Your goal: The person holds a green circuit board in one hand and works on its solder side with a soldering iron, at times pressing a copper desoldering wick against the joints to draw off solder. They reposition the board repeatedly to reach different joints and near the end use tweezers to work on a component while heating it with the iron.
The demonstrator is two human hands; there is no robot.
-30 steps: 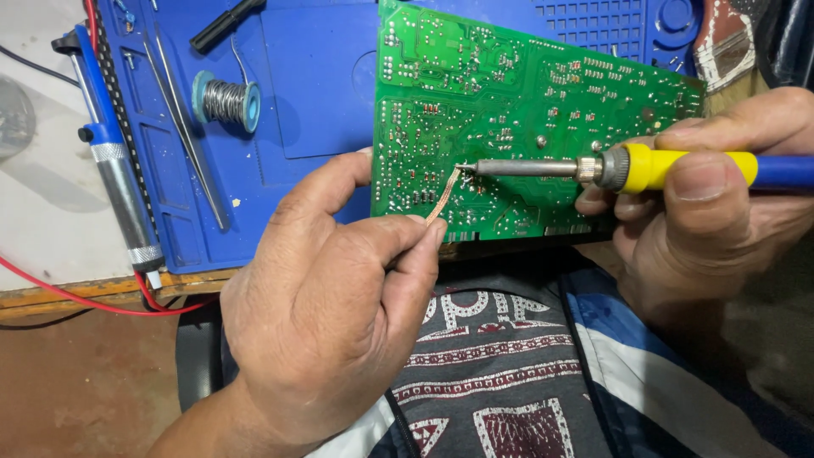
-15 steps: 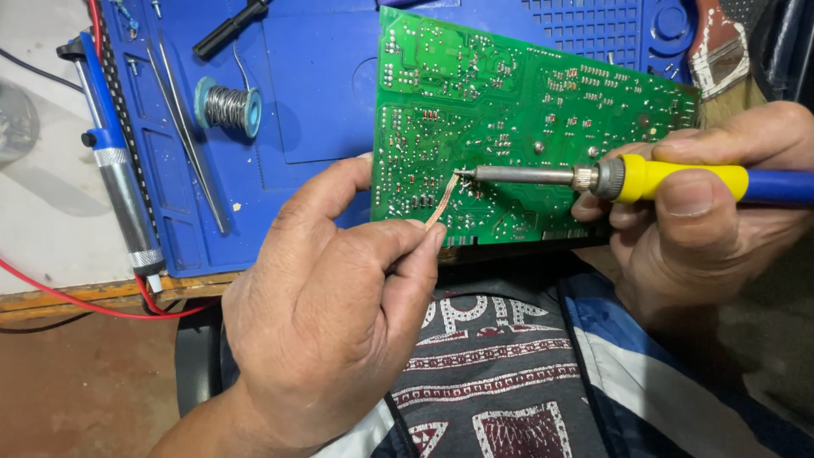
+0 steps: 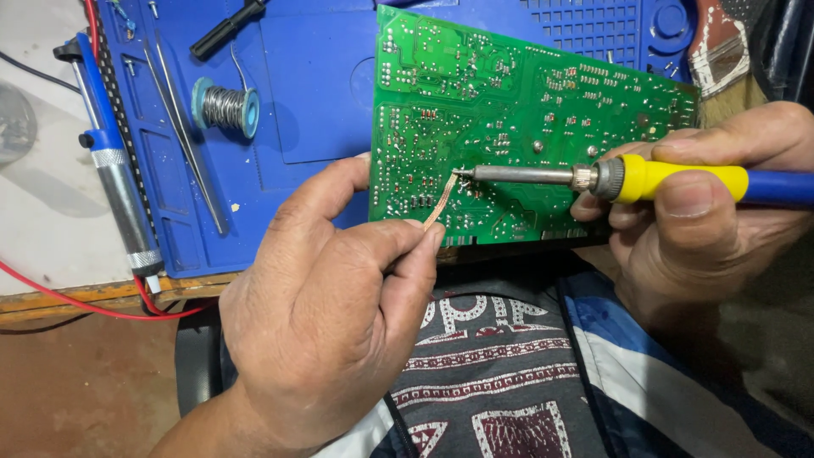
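Note:
A green circuit board (image 3: 509, 110) stands tilted with its solder side toward me, its lower edge near my lap. My left hand (image 3: 331, 314) pinches a thin copper braid strip (image 3: 439, 200) between thumb and forefinger, with the strip's upper end lying on the board. My right hand (image 3: 704, 220) grips a soldering iron (image 3: 644, 178) with a yellow and blue handle. The iron's metal tip touches the top end of the braid on the board.
A blue work mat (image 3: 314, 102) covers the bench behind the board. On it lie a spool of solder wire (image 3: 225, 106), tweezers (image 3: 182, 136) and a black-handled tool (image 3: 225, 30). A blue desoldering pump (image 3: 114, 161) lies at the left. A red wire (image 3: 85, 301) crosses the bench edge.
The iron tip and the braid have stayed on the same spot of the board. The view has shifted slightly; both hands hold their grip.

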